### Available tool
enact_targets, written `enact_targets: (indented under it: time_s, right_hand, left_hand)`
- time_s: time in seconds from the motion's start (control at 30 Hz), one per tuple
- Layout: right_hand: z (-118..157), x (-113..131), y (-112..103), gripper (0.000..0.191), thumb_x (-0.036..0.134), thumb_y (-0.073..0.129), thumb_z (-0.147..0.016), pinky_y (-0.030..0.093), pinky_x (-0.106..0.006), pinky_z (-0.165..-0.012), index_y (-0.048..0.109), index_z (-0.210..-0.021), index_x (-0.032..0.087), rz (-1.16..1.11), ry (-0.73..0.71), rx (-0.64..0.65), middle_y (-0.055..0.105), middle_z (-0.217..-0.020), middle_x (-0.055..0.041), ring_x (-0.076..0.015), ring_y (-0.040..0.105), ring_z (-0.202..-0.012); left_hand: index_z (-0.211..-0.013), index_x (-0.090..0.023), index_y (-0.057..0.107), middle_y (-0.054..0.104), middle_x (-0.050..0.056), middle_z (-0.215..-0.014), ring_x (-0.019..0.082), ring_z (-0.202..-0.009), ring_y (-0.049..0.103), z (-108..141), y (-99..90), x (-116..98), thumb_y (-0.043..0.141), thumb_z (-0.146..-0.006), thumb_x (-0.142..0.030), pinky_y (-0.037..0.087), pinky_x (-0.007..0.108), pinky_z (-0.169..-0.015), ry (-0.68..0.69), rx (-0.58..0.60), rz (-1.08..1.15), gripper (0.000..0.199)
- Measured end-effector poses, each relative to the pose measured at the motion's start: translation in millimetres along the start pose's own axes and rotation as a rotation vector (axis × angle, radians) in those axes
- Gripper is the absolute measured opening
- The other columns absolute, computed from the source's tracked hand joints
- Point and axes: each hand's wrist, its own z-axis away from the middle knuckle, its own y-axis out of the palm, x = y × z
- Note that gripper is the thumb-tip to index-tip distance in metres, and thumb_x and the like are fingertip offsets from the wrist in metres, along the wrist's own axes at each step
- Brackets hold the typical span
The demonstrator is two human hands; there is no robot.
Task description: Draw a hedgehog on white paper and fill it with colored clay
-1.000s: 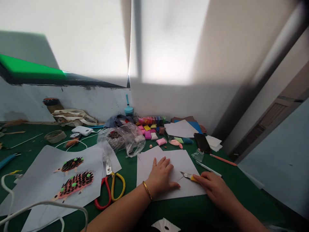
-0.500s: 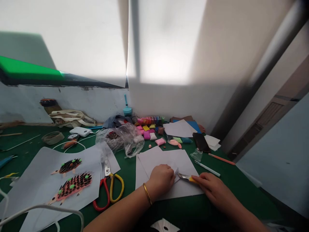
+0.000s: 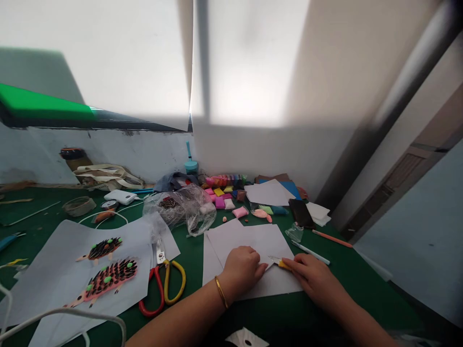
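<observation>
My left hand [image 3: 244, 267], a gold bangle at its wrist, rests curled on a white sheet of paper [image 3: 260, 236]. Its thumb points toward a small raised paper corner, and the other fingertips are hidden beneath it. In my right hand [image 3: 311, 275] is a utility knife [image 3: 284, 264] with a yellow handle, held low over the sheet. The blade points left, toward my left thumb; whether its tip touches the paper I cannot tell. More white paper [image 3: 211, 262] lies under the sheet.
Scissors [image 3: 162, 289] with red and yellow handles lie to the left, beside a sheet with two clay hedgehogs [image 3: 112, 279]. Behind are a plastic bag [image 3: 184, 207] and colourful clay packets [image 3: 220, 202]. A white pen [image 3: 311, 252] and an orange pencil [image 3: 332, 238] lie right.
My right hand has shifted slightly left and up, turning the knife so its blade lies flatter. The left thumb has stretched out to the right, and the raised paper corner sits lower.
</observation>
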Motion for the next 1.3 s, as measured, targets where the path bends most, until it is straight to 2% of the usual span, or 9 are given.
enact_targets:
  time_s: [0.1,0.17,0.27,0.33,0.43,0.8,1.3]
  right_hand:
    - [-0.2,-3.1,3.2,0.038,0.027,0.04,-0.096,0.049,-0.035,-0.075,0.059,-0.128,0.033,-0.014,-0.015,0.005,0.063,-0.1,-0.0085,-0.0211,0.059,-0.087]
    - [-0.9,-4.7,4.2,0.037,0.027,0.04,-0.096,0.049,-0.035,-0.075,0.06,-0.127,0.033,-0.027,-0.028,0.0,0.063,-0.1,-0.0083,-0.0209,0.059,-0.087]
    - [-2.6,-5.3,5.1,0.037,0.028,0.041,-0.096,0.049,-0.034,-0.075,0.061,-0.126,0.032,-0.04,-0.037,-0.017,0.063,-0.099,-0.0079,-0.0206,0.059,-0.087]
    - [-3.8,-4.6,6.1,0.036,0.028,0.041,-0.096,0.049,-0.034,-0.075,0.061,-0.126,0.032,-0.037,-0.041,-0.022,0.063,-0.099,-0.0082,-0.0207,0.059,-0.087]
    - [-4.8,-2.7,8.4,0.037,0.026,0.041,-0.096,0.048,-0.034,-0.074,0.061,-0.127,0.031,-0.02,-0.049,-0.034,0.062,-0.098,-0.0087,-0.0209,0.059,-0.086]
    - [-3.2,-3.1,9.5,0.037,0.025,0.04,-0.095,0.047,-0.034,-0.072,0.063,-0.125,0.029,0.014,-0.041,-0.097,0.064,-0.096,-0.0103,-0.0211,0.059,-0.084]
    - [-4.5,-2.5,10.0,0.039,0.024,0.04,-0.094,0.047,-0.036,-0.075,0.06,-0.127,0.031,0.019,-0.011,-0.053,0.063,-0.097,-0.0094,-0.0218,0.059,-0.086]
  left_hand:
    - [-0.095,-0.019,0.065,0.067,0.008,-0.092,0.023,-0.088,0.06,-2.1,-1.7,-0.2,0.038,-0.095,-0.048,0.046,0.036,-0.079,-0.027,0.003,0.0,0.04]
    - [-0.112,-0.021,0.062,0.064,0.009,-0.113,0.027,-0.108,0.056,-4.1,0.6,1.1,0.044,-0.094,-0.045,0.042,0.043,-0.094,-0.012,-0.007,-0.01,0.035]
    - [-0.137,-0.023,0.046,0.04,0.011,-0.148,0.032,-0.138,0.029,-6.5,8.0,4.8,0.046,-0.091,-0.05,0.021,0.054,-0.112,-0.016,0.026,-0.025,0.053]
    - [-0.143,-0.022,0.039,0.03,0.011,-0.154,0.032,-0.144,0.018,-7.3,12.8,7.4,0.04,-0.092,-0.054,0.013,0.057,-0.115,-0.036,0.091,-0.021,0.061]
    - [-0.145,-0.022,0.036,0.027,0.011,-0.156,0.031,-0.145,0.015,-7.4,16.7,9.9,0.034,-0.092,-0.057,0.01,0.057,-0.115,-0.041,0.139,-0.015,0.064]
    - [-0.146,-0.022,0.036,0.027,0.011,-0.156,0.031,-0.145,0.014,-7.1,17.7,11.0,0.03,-0.092,-0.059,0.01,0.057,-0.116,-0.034,0.125,-0.012,0.065]
    - [-0.145,-0.022,0.036,0.028,0.01,-0.155,0.031,-0.145,0.016,-7.0,12.0,10.1,0.032,-0.092,-0.058,0.011,0.058,-0.115,-0.018,0.138,0.007,0.065]
